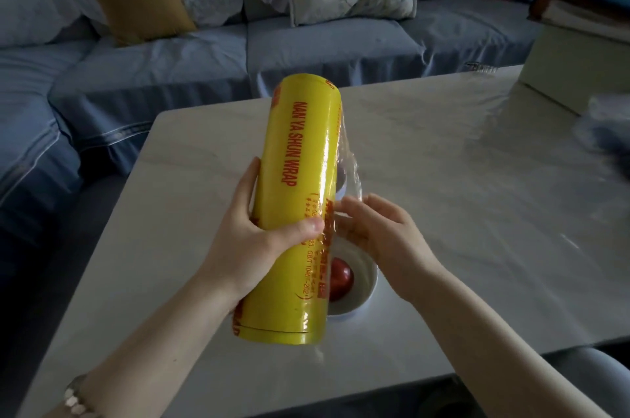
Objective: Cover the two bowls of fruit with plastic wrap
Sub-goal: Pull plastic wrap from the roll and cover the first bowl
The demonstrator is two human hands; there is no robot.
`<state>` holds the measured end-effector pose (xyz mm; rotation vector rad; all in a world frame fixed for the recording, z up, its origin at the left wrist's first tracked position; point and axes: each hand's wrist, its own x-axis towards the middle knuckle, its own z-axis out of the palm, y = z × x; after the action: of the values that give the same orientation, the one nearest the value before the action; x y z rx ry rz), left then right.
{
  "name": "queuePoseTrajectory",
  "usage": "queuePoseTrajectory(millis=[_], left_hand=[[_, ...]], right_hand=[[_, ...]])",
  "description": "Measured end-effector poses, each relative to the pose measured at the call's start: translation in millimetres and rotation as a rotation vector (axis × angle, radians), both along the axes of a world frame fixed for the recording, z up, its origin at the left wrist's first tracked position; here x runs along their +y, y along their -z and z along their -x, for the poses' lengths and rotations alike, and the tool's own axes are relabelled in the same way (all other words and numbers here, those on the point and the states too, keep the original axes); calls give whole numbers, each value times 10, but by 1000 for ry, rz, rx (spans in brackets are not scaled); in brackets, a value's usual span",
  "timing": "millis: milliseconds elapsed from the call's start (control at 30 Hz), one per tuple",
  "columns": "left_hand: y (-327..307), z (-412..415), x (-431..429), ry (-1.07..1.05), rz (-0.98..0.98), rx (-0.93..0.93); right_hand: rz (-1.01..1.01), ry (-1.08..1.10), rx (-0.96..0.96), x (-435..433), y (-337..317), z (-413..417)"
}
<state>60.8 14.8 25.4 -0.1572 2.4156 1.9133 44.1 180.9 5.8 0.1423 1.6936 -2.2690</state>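
Note:
A big yellow roll of plastic wrap (300, 178) with red lettering is held above the table, its long axis pointing away from me. My left hand (254, 240) grips its lower half from the left. My right hand (378, 230) pinches the loose clear film edge (347, 165) at the roll's right side. Below the roll sits a white bowl (363, 284) holding a red fruit (341, 277), partly hidden by the roll. A second white bowl (341, 190) peeks out behind the film, its contents mostly hidden.
The pale marble table (460, 196) has a box (579, 59) and a blurred bluish bag (606, 124) at its far right. A blue sofa (170, 69) with cushions runs behind and to the left of the table.

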Motion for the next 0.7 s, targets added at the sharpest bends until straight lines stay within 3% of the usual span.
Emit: queuePoseTrajectory(millis=[167,433,700], left_hand=[[33,-62,134,18,350,25],[92,38,230,166,-139,-148],[168,142,342,305,-353,-277]], right_hand=[[105,165,73,16,-35,-136],[148,197,-34,354,79,-108],[123,119,-62,532,220,-148]])
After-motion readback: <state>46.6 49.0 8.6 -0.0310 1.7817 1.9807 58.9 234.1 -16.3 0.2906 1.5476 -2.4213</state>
